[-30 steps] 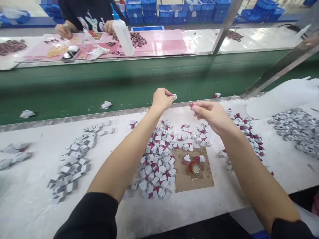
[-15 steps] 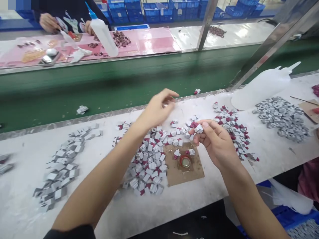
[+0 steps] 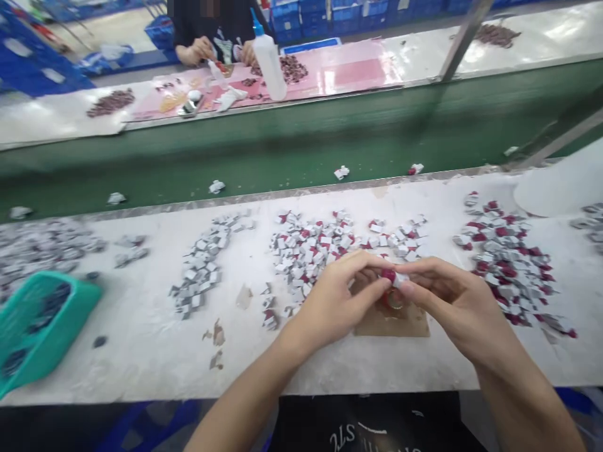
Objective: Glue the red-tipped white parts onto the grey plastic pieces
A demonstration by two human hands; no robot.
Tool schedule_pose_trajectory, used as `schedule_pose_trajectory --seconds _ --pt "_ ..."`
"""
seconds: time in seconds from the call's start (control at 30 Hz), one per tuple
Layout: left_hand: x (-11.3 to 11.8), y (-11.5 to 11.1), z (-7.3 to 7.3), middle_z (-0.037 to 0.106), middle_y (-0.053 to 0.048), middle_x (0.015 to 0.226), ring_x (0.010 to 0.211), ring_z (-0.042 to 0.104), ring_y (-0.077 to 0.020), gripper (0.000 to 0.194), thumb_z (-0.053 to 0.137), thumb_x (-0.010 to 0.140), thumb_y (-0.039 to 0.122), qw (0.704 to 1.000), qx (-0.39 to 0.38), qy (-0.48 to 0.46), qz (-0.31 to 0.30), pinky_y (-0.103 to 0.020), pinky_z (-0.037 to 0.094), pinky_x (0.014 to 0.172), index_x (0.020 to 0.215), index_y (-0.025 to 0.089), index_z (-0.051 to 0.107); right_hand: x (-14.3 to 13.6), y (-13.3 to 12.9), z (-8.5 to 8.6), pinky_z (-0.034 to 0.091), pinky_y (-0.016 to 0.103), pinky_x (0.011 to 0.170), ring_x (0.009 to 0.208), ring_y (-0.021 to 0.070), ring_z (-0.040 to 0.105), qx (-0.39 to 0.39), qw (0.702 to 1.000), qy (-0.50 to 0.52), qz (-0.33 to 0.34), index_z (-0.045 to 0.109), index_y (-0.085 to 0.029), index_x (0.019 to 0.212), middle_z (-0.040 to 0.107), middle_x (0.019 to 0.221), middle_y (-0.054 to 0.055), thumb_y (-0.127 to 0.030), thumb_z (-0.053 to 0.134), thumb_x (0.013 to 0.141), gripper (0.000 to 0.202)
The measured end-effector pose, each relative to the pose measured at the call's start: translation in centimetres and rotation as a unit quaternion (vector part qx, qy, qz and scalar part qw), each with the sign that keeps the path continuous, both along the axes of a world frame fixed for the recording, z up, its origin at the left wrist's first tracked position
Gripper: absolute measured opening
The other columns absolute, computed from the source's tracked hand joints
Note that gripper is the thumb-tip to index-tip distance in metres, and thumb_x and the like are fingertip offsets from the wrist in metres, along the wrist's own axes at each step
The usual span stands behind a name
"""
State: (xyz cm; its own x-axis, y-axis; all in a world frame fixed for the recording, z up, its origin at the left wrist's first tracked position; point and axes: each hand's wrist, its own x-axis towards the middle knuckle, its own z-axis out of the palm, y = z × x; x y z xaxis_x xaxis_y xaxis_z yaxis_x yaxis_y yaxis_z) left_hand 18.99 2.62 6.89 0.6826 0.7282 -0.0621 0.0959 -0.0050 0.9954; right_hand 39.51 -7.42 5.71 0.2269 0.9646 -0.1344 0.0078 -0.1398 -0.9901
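Note:
My left hand (image 3: 342,298) and my right hand (image 3: 459,307) meet over a brown cardboard square (image 3: 409,323). Between their fingertips is a small grey-and-red plastic piece (image 3: 394,276). The left fingers pinch its dark red end, and the right thumb and forefinger grip the pale grey end. Just beneath, partly hidden by my hands, a round bottle cap (image 3: 394,300) lies on the cardboard. A heap of similar pieces (image 3: 306,248) spreads beyond my left hand; another heap (image 3: 506,251) lies to the right of my right hand.
A green conveyor belt (image 3: 282,154) carrying several pieces runs behind the table. Grey parts (image 3: 202,263) and a teal basket (image 3: 70,336) are on the left. A large white bottle (image 3: 560,182) stands at right. Across the belt, a co-worker's hands (image 3: 200,50) work near a squeeze bottle (image 3: 271,66).
My left hand has come down from above the heap and now grips the piece that my right hand was holding. The view has swung left, bringing the teal basket into sight.

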Motion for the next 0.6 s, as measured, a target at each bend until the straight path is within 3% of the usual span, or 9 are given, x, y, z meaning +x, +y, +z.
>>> schedule_pose_trajectory --seconds 0.07,0.13,0.2,0.27,0.33,0.43,0.6 --pt "-2.1 0.0 -0.1 0.086 -0.009 0.121 0.106 0.083 -0.0253 0.024 0.077 0.111 0.039 0.997 0.044 0.060 0.029 -0.043 0.071 0.095 0.131 0.028 0.082 0.4 -1.4 -0.8 0.078 0.031 0.068 0.080 0.0279 0.092 -0.007 0.999 -0.032 0.009 0.096 -0.033 0.113 0.093 0.095 0.006 -0.052 0.097 0.100 0.023" --pt "-5.1 1.1 -0.3 0.085 -0.009 0.125 0.109 0.081 -0.0276 0.026 0.076 0.110 0.043 0.965 0.124 0.197 0.123 -0.046 0.070 0.096 0.131 0.029 0.081 1.0 -2.8 -1.5 0.077 0.030 0.065 0.078 0.0287 0.091 0.010 0.996 -0.092 -0.004 0.098 -0.035 0.109 0.093 0.095 0.006 -0.052 0.097 0.099 0.020" --pt "-8.8 2.9 -0.8 0.083 -0.012 0.130 0.118 0.079 -0.0342 0.026 0.073 0.108 0.041 0.881 0.198 0.348 0.254 -0.054 0.067 0.106 0.129 0.027 0.080 1.5 -4.1 -2.1 0.076 0.029 0.062 0.078 0.0289 0.091 0.033 0.986 -0.160 -0.040 0.098 -0.036 0.106 0.093 0.097 0.005 -0.051 0.096 0.098 0.017" --pt "-12.4 4.8 -1.5 0.076 -0.022 0.136 0.139 0.069 -0.0467 0.029 0.070 0.105 0.037 0.791 0.230 0.440 0.357 -0.068 0.055 0.122 0.129 0.022 0.079 1.8 -5.2 -2.5 0.074 0.028 0.062 0.084 0.0295 0.091 0.045 0.975 -0.206 -0.067 0.098 -0.037 0.106 0.093 0.101 0.006 -0.052 0.094 0.099 0.017" --pt "-15.2 6.3 -2.1 0.069 -0.031 0.139 0.152 0.055 -0.0587 0.033 0.067 0.103 0.035 0.740 0.230 0.484 0.407 -0.078 0.042 0.128 0.128 0.016 0.078 2.0 -6.0 -2.9 0.072 0.026 0.061 0.087 0.0281 0.090 0.046 0.969 -0.233 -0.073 0.097 -0.037 0.104 0.093 0.106 0.005 -0.051 0.091 0.100 0.016" --pt "-17.2 7.3 -2.8 0.066 -0.034 0.137 0.149 0.051 -0.0638 0.034 0.063 0.103 0.036 0.703 0.221 0.530 0.419 -0.080 0.043 0.123 0.125 0.014 0.077 1.8 -6.6 -3.6 0.069 0.023 0.062 0.085 0.0236 0.088 0.040 0.965 -0.248 -0.072 0.096 -0.037 0.105 0.092 0.107 0.004 -0.046 0.089 0.103 0.011" --pt "-16.7 8.3 -3.0 0.068 -0.029 0.142 0.150 0.052 -0.0570 0.030 0.057 0.106 0.032 0.688 0.214 0.557 0.414 -0.073 0.046 0.125 0.119 0.015 0.078 1.0 -6.5 -3.7 0.072 0.024 0.072 0.092 0.0230 0.088 0.045 0.968 -0.236 -0.075 0.094 -0.035 0.110 0.090 0.107 0.004 -0.034 0.085 0.107 0.009"
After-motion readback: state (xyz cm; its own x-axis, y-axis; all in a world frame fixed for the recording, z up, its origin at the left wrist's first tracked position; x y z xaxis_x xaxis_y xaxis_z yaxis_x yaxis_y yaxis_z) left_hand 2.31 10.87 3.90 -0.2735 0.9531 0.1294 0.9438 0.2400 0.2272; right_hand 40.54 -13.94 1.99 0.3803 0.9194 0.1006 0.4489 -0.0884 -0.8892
